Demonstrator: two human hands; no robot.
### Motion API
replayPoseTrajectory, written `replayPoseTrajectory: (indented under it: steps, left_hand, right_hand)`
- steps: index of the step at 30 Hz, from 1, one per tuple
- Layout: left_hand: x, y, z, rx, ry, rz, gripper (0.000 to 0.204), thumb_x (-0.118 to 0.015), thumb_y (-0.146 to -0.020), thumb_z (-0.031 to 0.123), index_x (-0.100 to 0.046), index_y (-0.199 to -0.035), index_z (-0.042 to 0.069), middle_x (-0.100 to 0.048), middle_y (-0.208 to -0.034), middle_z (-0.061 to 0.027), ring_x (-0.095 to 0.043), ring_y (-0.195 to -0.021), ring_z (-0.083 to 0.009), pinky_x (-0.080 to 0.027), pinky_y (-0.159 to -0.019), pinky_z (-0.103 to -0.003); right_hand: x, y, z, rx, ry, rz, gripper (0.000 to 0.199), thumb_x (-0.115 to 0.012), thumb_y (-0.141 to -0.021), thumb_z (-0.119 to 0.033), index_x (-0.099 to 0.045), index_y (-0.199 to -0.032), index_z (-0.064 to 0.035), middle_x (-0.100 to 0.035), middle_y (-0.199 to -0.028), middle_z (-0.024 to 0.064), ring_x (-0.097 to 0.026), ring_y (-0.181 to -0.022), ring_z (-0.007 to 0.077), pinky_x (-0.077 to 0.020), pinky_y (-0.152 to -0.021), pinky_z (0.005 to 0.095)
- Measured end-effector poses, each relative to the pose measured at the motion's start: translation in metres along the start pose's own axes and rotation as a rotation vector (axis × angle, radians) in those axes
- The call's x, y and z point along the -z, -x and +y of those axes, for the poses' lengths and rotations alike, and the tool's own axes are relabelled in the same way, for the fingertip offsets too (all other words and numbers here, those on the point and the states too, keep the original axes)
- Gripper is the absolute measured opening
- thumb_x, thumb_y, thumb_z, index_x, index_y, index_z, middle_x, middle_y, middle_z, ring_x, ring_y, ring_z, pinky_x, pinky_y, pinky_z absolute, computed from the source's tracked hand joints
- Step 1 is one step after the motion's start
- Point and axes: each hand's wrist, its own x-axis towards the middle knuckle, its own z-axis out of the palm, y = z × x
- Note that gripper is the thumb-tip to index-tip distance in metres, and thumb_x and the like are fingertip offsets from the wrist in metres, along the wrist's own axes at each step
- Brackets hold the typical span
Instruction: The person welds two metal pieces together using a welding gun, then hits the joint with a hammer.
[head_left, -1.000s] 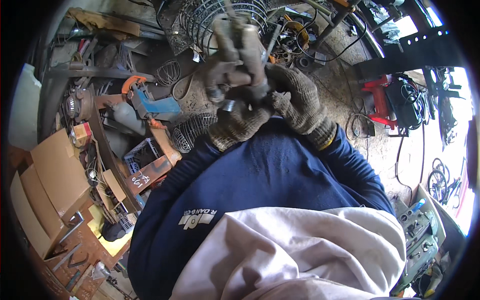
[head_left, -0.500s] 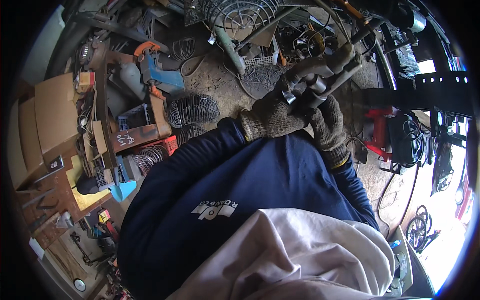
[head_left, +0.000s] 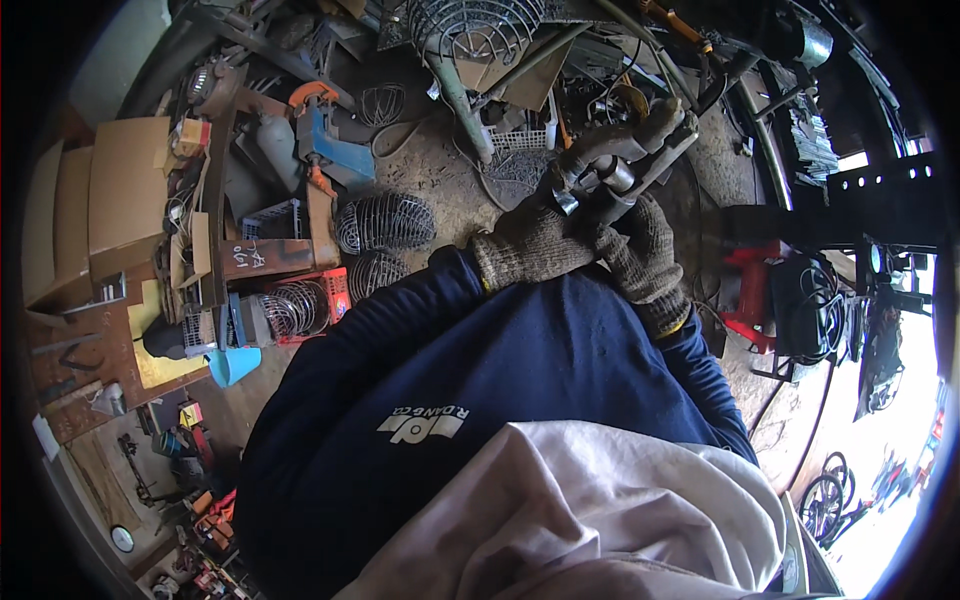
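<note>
Cardboard box [head_left: 128, 185]: far left of the metal part [head_left: 618, 178], brown, flaps up.
Bucket [head_left: 234, 366]: light blue, left of the metal part and lower down.
Clamp [head_left: 338, 155]: blue and orange, left of the metal part.
Wire coils [head_left: 385, 222]: a rounded bundle, nearer the metal part, to its left and slightly lower.
Wire cage [head_left: 475, 28]: round, up and left of the metal part.
Left hand [head_left: 540, 245]: in a brown knit glove, touching the metal part from its lower left and grasping it.
Metal part: grey, with a short round piece that shines; it sits at the hands, in front of the chest, its lower end partly hidden by the gloves.
Right hand [head_left: 645, 262]: same knit glove, just below the metal part, fingers bent; I cannot tell whether they grip it.
Stand [head_left: 750, 295]: red, right of the metal part and lower.
Bicycle [head_left: 825, 503]: far lower right of the metal part, in bright light.
</note>
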Motion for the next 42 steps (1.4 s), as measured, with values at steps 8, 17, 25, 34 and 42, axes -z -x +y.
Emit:
replayPoseTrajectory:
  steps: [8, 17, 25, 34, 42]
  left_hand:
    - [-0.009, 0.003, 0.006, -0.086, 0.041, 0.137, 0.082, -0.066, -0.076, -0.016, -0.033, -0.144, 0.015, -0.048, -0.117, -0.0005, -0.053, -0.106, -0.0094, -0.049, -0.088, -0.023]
    - [-0.006, 0.012, -0.02, 0.07, -0.238, 0.143, 0.058, -0.069, -0.082, 0.02, -0.046, -0.134, 0.005, -0.053, -0.12, -0.0123, -0.055, -0.112, -0.023, -0.047, -0.095, -0.036]
    - [0.006, 0.011, -0.038, 0.027, -0.334, 0.105, 0.088, -0.072, -0.078, 0.0, -0.019, -0.148, 0.012, -0.048, -0.129, -0.0104, -0.054, -0.113, -0.0181, -0.051, -0.091, -0.031]
    - [0.039, 0.012, -0.042, 0.102, -0.227, 0.101, 0.074, -0.071, -0.081, 0.011, -0.029, -0.142, 0.008, -0.051, -0.127, -0.0125, -0.055, -0.113, -0.0216, -0.049, -0.095, -0.034]
    - [0.076, 0.009, -0.053, 0.131, 0.156, 0.085, 0.053, -0.068, -0.088, 0.032, -0.05, -0.129, 0.003, -0.057, -0.122, -0.0136, -0.057, -0.116, -0.0266, -0.047, -0.097, -0.039]
  right_hand:
    - [0.008, -0.002, 0.001, -0.042, -0.008, -0.132, 0.068, -0.076, -0.086, -0.026, -0.042, -0.138, 0.0024, -0.06, -0.128, 0.016, -0.059, -0.118, 0.0256, -0.048, -0.1, 0.0392]
    - [0.009, -0.003, 0.003, -0.077, -0.038, -0.153, 0.061, -0.073, -0.089, -0.02, -0.043, -0.136, 0.0042, -0.059, -0.127, 0.0179, -0.059, -0.118, 0.0265, -0.048, -0.1, 0.0389]
    - [0.002, -0.01, -0.003, -0.098, -0.06, -0.138, 0.057, -0.072, -0.089, -0.019, -0.045, -0.134, 0.0045, -0.061, -0.125, 0.0168, -0.059, -0.118, 0.0255, -0.0479, -0.1, 0.0377]
    - [-0.022, -0.033, 0.01, -0.12, 0.054, -0.022, 0.059, -0.076, -0.085, -0.038, -0.057, -0.124, 0.0012, -0.065, -0.113, 0.0168, -0.064, -0.105, 0.0241, -0.0501, -0.091, 0.0368]
    - [-0.048, -0.073, -0.012, 0.009, 0.485, -0.026, 0.052, -0.078, -0.082, -0.028, -0.059, -0.123, -0.0026, -0.066, -0.109, 0.0118, -0.064, -0.102, 0.0228, -0.0513, -0.087, 0.0364]
